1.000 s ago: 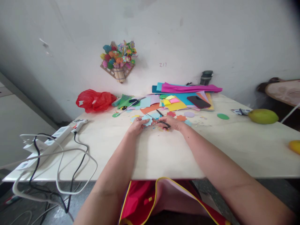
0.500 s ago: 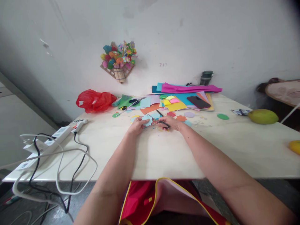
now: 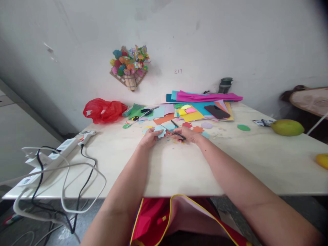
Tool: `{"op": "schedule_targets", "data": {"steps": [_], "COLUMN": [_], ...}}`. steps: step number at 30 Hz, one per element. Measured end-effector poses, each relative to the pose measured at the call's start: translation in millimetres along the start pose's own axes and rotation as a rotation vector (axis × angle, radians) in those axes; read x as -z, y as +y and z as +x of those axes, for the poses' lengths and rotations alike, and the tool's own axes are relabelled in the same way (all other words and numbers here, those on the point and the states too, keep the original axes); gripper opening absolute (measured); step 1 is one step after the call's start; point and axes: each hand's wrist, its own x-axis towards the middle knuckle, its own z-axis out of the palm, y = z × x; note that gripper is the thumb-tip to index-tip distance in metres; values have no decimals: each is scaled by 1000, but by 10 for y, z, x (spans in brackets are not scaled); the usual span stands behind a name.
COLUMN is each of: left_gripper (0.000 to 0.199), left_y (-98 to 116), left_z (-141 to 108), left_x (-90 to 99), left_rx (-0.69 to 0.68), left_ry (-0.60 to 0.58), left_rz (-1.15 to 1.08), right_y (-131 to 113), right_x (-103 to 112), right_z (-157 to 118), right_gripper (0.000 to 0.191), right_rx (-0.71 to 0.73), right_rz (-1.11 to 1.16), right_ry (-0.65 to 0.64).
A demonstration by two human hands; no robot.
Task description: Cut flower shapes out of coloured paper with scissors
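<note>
Near the middle of the white table (image 3: 179, 171), my left hand (image 3: 150, 137) pinches a light blue paper flower (image 3: 161, 132) with a scalloped edge. My right hand (image 3: 186, 134) is closed on dark-handled scissors (image 3: 179, 134), whose blades point left at the flower's right edge. Small paper scraps lie under and between both hands. Just behind are a red paper flower (image 3: 187, 125), an orange paper flower (image 3: 198, 129) and a lilac paper circle (image 3: 206, 125).
At the back lie coloured sheets (image 3: 193, 116), a phone (image 3: 217, 111) and another pair of scissors (image 3: 150, 110). A red plastic bag (image 3: 104, 110) and a power strip (image 3: 55, 157) with cables are left. Right are a green circle (image 3: 243, 127) and a greenish fruit (image 3: 287, 127).
The light blue flower has shifted or turned very slightly in my left hand. My right hand and the scissors are almost where they were.
</note>
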Motion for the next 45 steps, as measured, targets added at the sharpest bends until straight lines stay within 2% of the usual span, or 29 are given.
{"op": "schedule_targets", "data": {"steps": [11,18,32,39,45], "left_gripper": [27,27,28,29,33], "left_y": [4,0,0,-14,-1], "left_z": [-5,5,-4,19,19], "left_x": [2,18,54,77,72], "left_rx": [-3,-5,-5,-36,-67], "left_ry": [-3,-3,-36,-32,-58], "left_rz": [7,2,41,84,123], "right_y": [6,-14,-78,13,101], "right_x": [5,0,-16,25,48], "right_z": [26,7,-34,-8,41], "right_gripper": [17,25,22,16,21], "right_rx": [-34,-2,-26,4,16], "right_rz": [18,-16,5,-33,-32], "right_ry": [21,18,11,-11,-29]}}
